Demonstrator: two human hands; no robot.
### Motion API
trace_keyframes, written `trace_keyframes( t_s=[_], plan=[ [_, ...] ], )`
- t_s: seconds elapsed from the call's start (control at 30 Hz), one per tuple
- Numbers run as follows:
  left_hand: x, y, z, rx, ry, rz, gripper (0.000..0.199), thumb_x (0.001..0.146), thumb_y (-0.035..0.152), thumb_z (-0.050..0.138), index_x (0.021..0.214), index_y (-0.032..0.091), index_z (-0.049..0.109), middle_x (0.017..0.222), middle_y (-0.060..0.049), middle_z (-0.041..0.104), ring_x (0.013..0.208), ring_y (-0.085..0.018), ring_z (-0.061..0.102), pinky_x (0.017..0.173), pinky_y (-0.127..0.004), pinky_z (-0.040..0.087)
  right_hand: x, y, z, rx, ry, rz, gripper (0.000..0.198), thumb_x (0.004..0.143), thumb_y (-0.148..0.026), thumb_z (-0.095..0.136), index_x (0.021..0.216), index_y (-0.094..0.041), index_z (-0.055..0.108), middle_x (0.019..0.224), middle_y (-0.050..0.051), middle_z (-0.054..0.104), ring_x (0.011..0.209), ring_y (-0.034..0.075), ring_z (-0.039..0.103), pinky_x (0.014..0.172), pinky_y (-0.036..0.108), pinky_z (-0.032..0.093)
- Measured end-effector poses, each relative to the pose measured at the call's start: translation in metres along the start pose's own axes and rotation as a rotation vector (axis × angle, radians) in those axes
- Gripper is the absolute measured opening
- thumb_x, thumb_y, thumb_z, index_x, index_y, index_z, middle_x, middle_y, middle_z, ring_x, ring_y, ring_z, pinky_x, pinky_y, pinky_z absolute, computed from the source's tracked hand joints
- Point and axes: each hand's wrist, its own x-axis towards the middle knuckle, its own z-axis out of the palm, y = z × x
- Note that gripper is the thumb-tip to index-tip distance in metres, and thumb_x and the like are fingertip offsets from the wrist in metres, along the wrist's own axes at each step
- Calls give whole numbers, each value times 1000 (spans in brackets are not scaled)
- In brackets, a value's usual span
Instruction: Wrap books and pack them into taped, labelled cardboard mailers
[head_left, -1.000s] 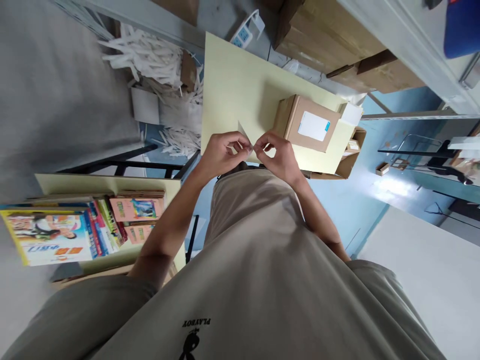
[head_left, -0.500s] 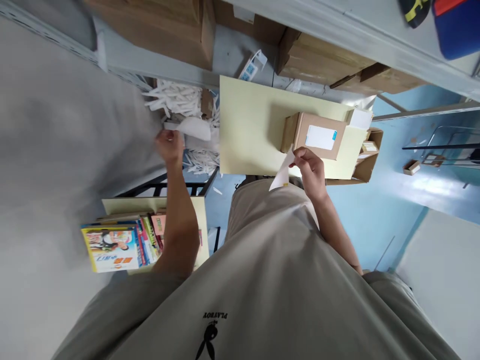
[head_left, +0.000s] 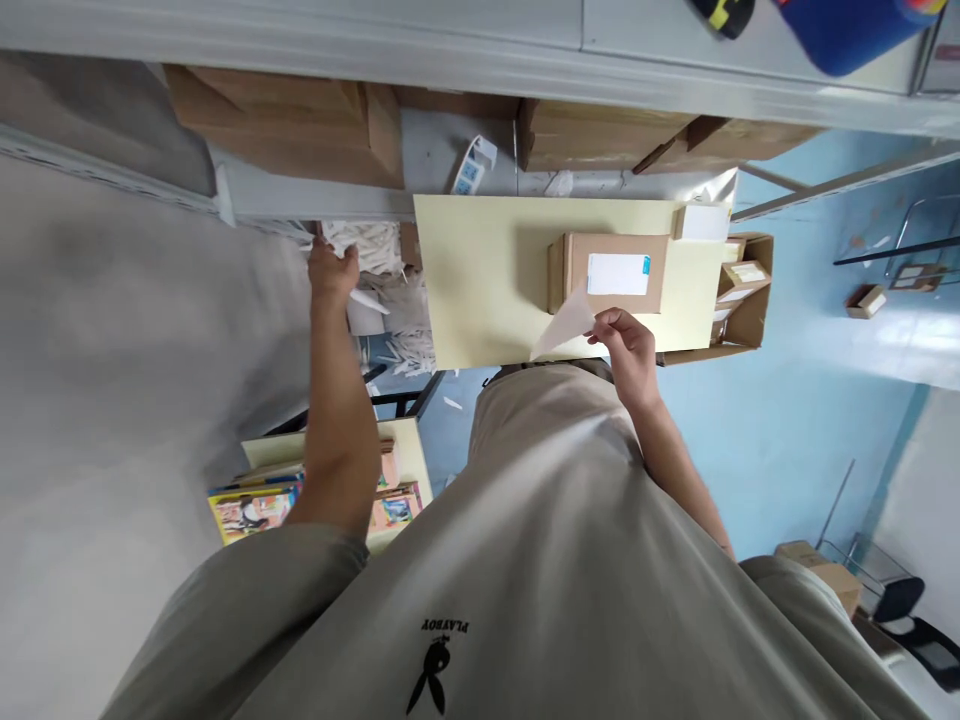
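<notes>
My right hand (head_left: 626, 350) pinches a white paper label (head_left: 564, 325) by its edge, and the piece hangs slightly curled at the near side of a brown cardboard box (head_left: 576, 262). On that box's top sits a white label (head_left: 616, 274) with a blue corner. My left hand (head_left: 334, 270) is out to the left, fingers apart and holding nothing. Just below it is a loose white sheet (head_left: 366, 312). Behind it lies a heap of white paper strips (head_left: 379, 245).
The box stands on a pale yellow board (head_left: 480, 290) beside a small white box (head_left: 703, 222). An open carton (head_left: 759, 300) is at the right. Books (head_left: 251, 510) lie at lower left. A power strip (head_left: 471, 170) and large cartons (head_left: 600, 130) line the shelf.
My left hand has let go of the white sheet, moved slightly up and opened. My right hand keeps its label, which has swung up and left. The view has shifted.
</notes>
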Motion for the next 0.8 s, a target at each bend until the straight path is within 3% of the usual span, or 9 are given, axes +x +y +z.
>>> trace_keyframes(
  t_s=[0.03, 0.07, 0.1, 0.17, 0.27, 0.37, 0.47, 0.6, 0.8],
  plan=[
    [-13, 13, 18, 37, 143, -78, 103, 53, 119, 80, 80, 29, 38, 67, 9, 45, 75, -14, 40, 82, -34, 53, 2, 4, -5, 6, 16, 8, 43, 102, -67, 80, 87, -28, 67, 88, 1, 66, 88, 22, 71, 87, 41, 66],
    [-31, 31, 39, 24, 181, -122, 99, 57, 115, 84, 85, 28, 46, 78, 7, 60, 83, -13, 51, 85, -33, 56, 4, 8, -11, 15, 27, 15, 43, 102, -67, 79, 88, -28, 67, 88, 1, 66, 88, 22, 71, 87, 42, 66],
    [-53, 53, 62, -34, 149, -131, 95, 63, 110, 87, 93, 26, 54, 92, 3, 72, 92, -14, 60, 88, -33, 59, 7, 12, -16, 24, 34, 17, 43, 102, -67, 79, 89, -28, 67, 88, 1, 67, 89, 22, 71, 88, 42, 67],
    [-106, 105, 107, -211, -50, -113, 85, 77, 100, 88, 109, 25, 63, 115, -3, 82, 104, -17, 74, 92, -34, 64, 13, 19, -27, 29, 41, -6, 41, 102, -66, 78, 90, -28, 68, 88, 1, 66, 88, 21, 70, 88, 41, 67],
    [-179, 190, 168, -346, -276, -116, 68, 93, 89, 84, 115, 27, 67, 121, -8, 85, 111, -22, 83, 93, -35, 69, 19, 24, -45, -21, 32, -116, 33, 105, -57, 75, 92, -28, 67, 91, 1, 68, 89, 21, 68, 87, 40, 65],
    [-218, 250, 215, -392, -351, -164, 61, 96, 83, 85, 112, 26, 67, 120, -10, 85, 112, -24, 85, 96, -37, 69, 22, 25, -64, -119, -28, -268, 18, 104, -43, 73, 94, -29, 67, 97, 2, 71, 93, 22, 69, 89, 41, 64],
    [-228, 274, 253, -402, -322, -207, 59, 93, 77, 91, 106, 26, 66, 113, -8, 84, 109, -24, 84, 97, -38, 69, 26, 32, -85, -199, -97, -361, 9, 101, -33, 74, 95, -30, 67, 99, 3, 72, 95, 24, 68, 90, 44, 64],
    [-232, 277, 294, -341, -231, -257, 55, 91, 72, 93, 102, 26, 64, 108, -6, 83, 107, -24, 83, 95, -39, 68, 36, 53, -110, -247, -125, -407, 6, 103, -30, 72, 98, -30, 70, 101, 5, 73, 99, 27, 69, 94, 47, 63],
    [-247, 286, 331, -284, -111, -259, 56, 91, 73, 93, 104, 27, 66, 110, -8, 84, 105, -25, 83, 90, -38, 67, 49, 80, -132, -251, -238, -417, 7, 109, -28, 69, 105, -29, 75, 111, 8, 77, 106, 28, 71, 93, 46, 63]
  ],
)
